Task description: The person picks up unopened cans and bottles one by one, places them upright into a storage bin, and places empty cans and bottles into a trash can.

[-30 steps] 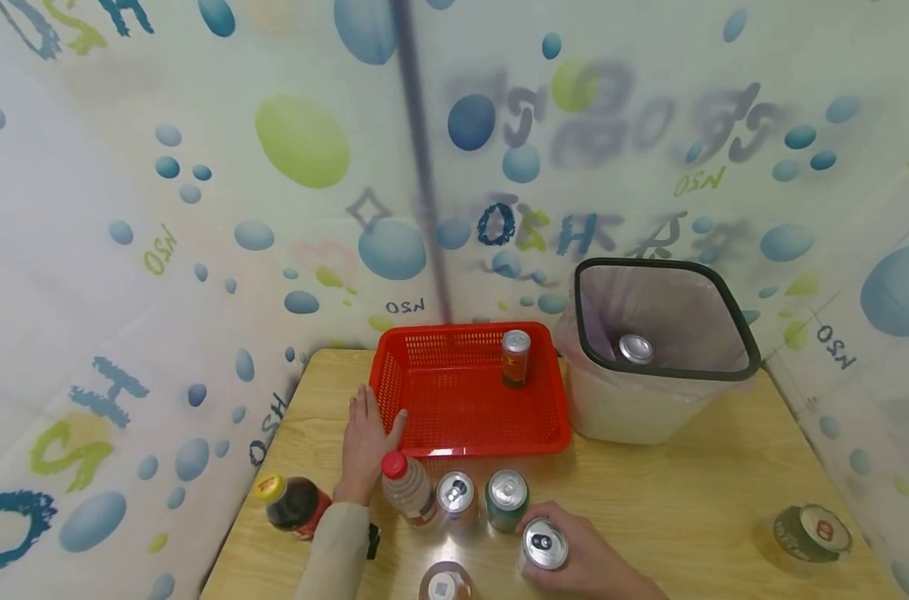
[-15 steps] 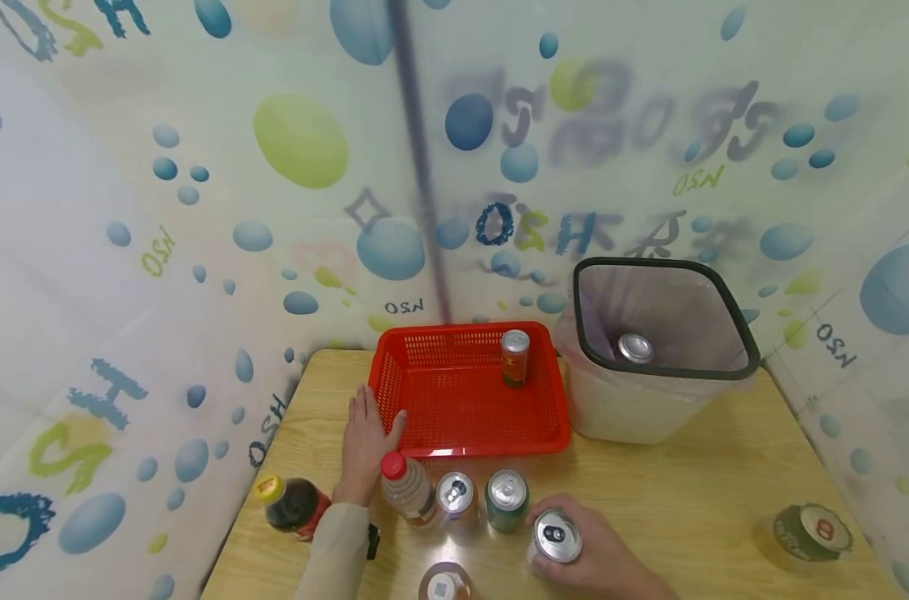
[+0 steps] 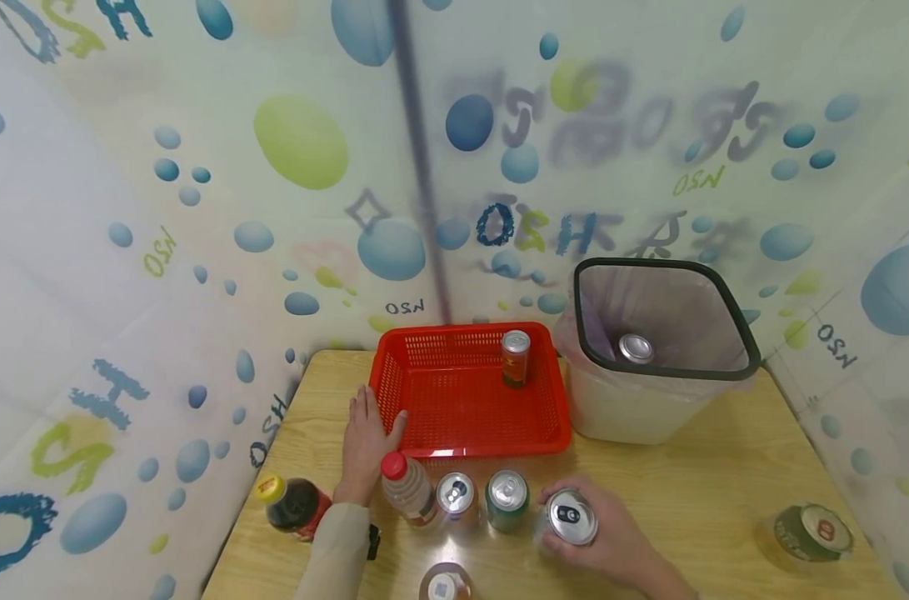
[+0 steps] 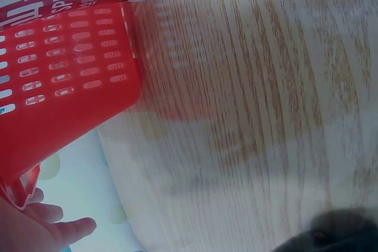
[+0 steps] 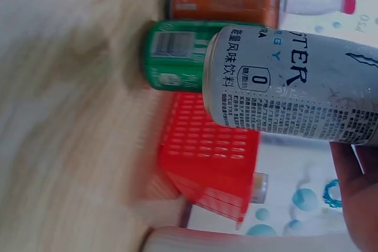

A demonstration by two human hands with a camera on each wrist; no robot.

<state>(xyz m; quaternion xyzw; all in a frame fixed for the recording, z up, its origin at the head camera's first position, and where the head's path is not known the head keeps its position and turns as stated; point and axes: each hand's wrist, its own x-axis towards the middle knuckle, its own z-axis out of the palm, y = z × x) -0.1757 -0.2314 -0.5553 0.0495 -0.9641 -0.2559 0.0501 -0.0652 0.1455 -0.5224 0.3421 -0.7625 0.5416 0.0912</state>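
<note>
My right hand (image 3: 607,533) grips a whitish energy drink can (image 3: 571,517) by its side. In the right wrist view this can (image 5: 289,84) overlaps a green can (image 5: 177,57), and its base is off the table. My left hand (image 3: 364,450) rests at the left front corner of a red perforated basket (image 3: 469,454), fingers along the outside and thumb over the rim. The basket holds an orange can (image 3: 515,358). In front of it stand a red-capped bottle (image 3: 411,492), an orange can with silver top (image 3: 456,493) and the green can.
A white bin (image 3: 634,417) with a black rim and liner stands right of the basket, a can (image 3: 636,348) inside. A yellow-capped dark bottle (image 3: 297,508) is at left, another bottle (image 3: 445,583) at the near edge, and a green can (image 3: 810,532) at far right.
My right hand has carried the whitish can to the right and slightly away from me, apart from the green can. The left hand has stayed at the basket.
</note>
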